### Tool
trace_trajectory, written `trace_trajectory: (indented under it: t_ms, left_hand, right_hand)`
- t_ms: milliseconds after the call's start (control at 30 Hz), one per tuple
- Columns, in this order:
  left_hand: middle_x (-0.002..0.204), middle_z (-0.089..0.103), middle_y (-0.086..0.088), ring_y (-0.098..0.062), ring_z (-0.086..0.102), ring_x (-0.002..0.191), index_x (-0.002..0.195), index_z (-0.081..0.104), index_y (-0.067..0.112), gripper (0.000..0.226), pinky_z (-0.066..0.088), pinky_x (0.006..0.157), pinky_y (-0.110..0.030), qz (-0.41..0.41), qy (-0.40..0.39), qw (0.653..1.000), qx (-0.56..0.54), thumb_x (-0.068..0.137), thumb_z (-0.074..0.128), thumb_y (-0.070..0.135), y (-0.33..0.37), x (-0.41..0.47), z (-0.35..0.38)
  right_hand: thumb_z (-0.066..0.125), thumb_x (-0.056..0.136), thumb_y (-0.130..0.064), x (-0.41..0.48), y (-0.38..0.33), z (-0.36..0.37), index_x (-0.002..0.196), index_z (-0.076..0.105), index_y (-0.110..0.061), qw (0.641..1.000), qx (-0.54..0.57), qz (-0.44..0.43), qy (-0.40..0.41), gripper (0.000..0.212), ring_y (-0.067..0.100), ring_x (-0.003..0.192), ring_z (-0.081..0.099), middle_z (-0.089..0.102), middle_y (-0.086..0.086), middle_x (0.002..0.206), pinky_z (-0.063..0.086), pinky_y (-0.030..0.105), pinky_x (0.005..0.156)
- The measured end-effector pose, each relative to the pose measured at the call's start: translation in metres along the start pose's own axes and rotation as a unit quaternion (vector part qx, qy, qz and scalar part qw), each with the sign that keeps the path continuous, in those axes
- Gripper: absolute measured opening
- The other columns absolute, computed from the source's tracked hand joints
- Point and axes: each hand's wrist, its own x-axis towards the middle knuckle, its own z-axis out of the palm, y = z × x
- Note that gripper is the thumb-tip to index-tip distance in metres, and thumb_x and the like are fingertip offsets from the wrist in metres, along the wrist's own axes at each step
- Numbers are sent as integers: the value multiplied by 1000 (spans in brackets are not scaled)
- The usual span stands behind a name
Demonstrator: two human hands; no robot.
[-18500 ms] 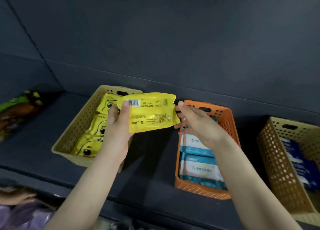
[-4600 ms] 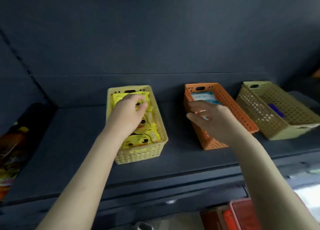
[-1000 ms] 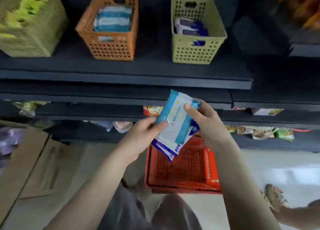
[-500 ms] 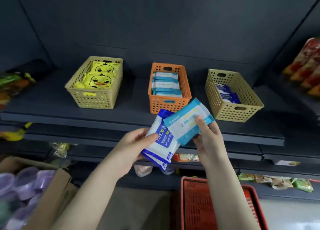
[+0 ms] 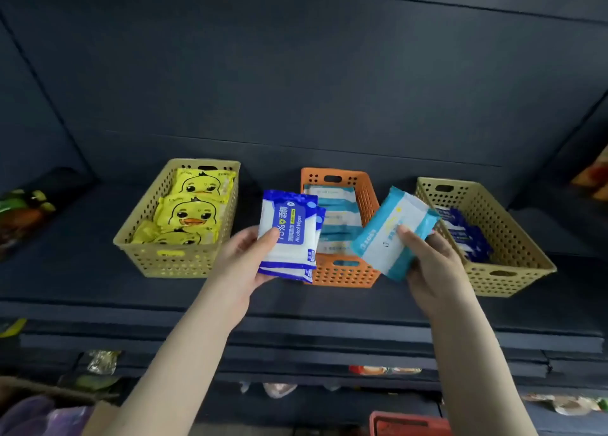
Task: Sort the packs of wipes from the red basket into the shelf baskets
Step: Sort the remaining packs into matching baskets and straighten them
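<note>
Holding wipes above shelf (image 5: 98,291) front edge.
Clamping alcohol wipes packs (image 5: 289,235) in left hand (image 5: 243,261), teal wipes pack (image 5: 391,235) in right hand (image 5: 434,264).

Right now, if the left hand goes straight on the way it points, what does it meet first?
Probably the orange basket: the left hand and its blue alcohol wipes overlap its left wall, though depth is unclear.

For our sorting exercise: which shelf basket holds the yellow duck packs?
The leftmost basket; the orange basket holds light-blue packs, the rightmost basket dark-blue ones.
</note>
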Motion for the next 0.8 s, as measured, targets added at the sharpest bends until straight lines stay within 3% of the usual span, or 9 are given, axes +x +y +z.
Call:
trace_trajectory:
  t_ms: [133,267,333,433,500,633,733,800]
  left_hand:
    - [99,74,-4,-20,71,92,104,63,15,19,56,83,-42,16,37,999,-14,87,67,23,7,51,20]
    - [98,75,-3,-19,72,91,104,64,16,20,56,85,-42,17,59,998,-20,86,68,24,7,90,38]
    - [96,75,-1,-17,72,88,103,64,15,17,57,82,-39,18,64,997,-24,88,66,23,6,103,42]
    - [94,76,0,-14,72,84,99,65,17,9,57,77,-34,20,72,997,-27,91,62,19,5,115,45]
    - [96,76,-2,-15,72,85,100,65,16,9,56,78,-34,13,80,996,-22,92,61,19,4,120,44]
    - [98,75,-3,-17,72,88,103,64,16,13,56,81,-35,2,91,996,-20,91,63,21,1,131,40]
    - [98,75,-2,-17,72,89,105,63,15,16,56,80,-35,-4,88,996,-19,90,63,21,0,136,38]
    - [98,75,-2,-16,72,89,104,63,15,16,56,79,-34,-6,80,997,-11,90,63,22,-1,140,37]
  right_hand:
    - [64,90,-12,69,-12,4,105,66,-9,985,-156,-61,-33,15,28,92,69,72,12,107,56,44,83]
    - [59,92,-3,135,-14,16,108,65,-7,924,-336,-74,-165,17,22,85,68,72,16,103,54,38,73]
    - [61,92,-8,160,-9,25,113,62,-14,852,-455,-33,-256,22,14,86,67,70,8,106,55,32,76]
    - [67,89,-18,182,11,34,133,48,-20,687,-611,36,-392,48,10,117,54,56,-3,130,46,32,100]
    - [68,88,-24,186,27,39,131,48,-23,623,-645,47,-440,47,9,125,47,53,-6,133,39,30,106]
    - [72,83,-34,188,37,41,126,56,-34,634,-628,59,-448,46,7,118,53,57,-9,128,45,37,103]
    - [73,83,-31,185,36,40,130,57,-30,646,-620,61,-440,49,5,120,53,57,-10,131,45,34,103]
    - [73,83,-27,181,34,39,121,60,-30,662,-607,62,-435,40,4,117,55,61,-10,125,47,35,101]
